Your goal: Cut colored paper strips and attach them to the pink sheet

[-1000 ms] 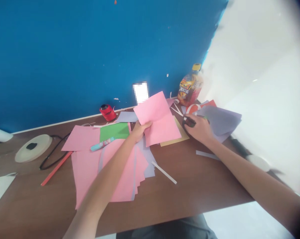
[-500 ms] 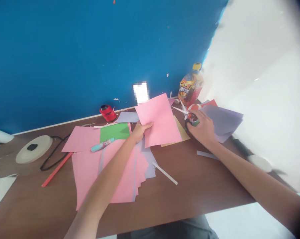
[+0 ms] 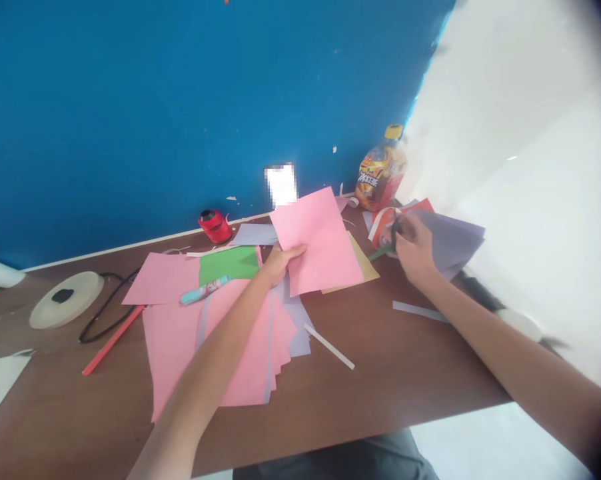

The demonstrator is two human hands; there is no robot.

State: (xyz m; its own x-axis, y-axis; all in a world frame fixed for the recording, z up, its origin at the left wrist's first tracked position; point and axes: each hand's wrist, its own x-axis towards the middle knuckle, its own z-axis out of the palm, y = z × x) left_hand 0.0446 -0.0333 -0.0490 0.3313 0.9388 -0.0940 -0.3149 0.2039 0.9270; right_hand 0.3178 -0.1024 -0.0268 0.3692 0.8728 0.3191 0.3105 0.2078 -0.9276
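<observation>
My left hand [image 3: 280, 263] pinches the lower left side of a pink sheet [image 3: 320, 243], thumb on its front, holding it raised over the table. On the right, my right hand [image 3: 414, 247] has its fingers closed on the scissors [image 3: 395, 230]; only a dark handle part shows and the blades cannot be made out. Beside that hand lie an orange and white round item [image 3: 383, 223] and grey-purple sheets [image 3: 453, 239]. A yellow sheet [image 3: 365, 263] shows behind the pink one. Under my left forearm spreads a stack of pink sheets [image 3: 175, 347].
A glue tube [image 3: 204, 291] rests on a green sheet [image 3: 230, 263]. Behind are a red spool [image 3: 215, 227] and a bottle [image 3: 380, 170]. White strips [image 3: 330, 347] lie in front. At left are a round lid [image 3: 68, 300], a black cord and a red strip [image 3: 113, 340].
My right hand has moved a little right with the scissors, whose blades no longer show pointing left. My left hand and the pink sheet have hardly moved.
</observation>
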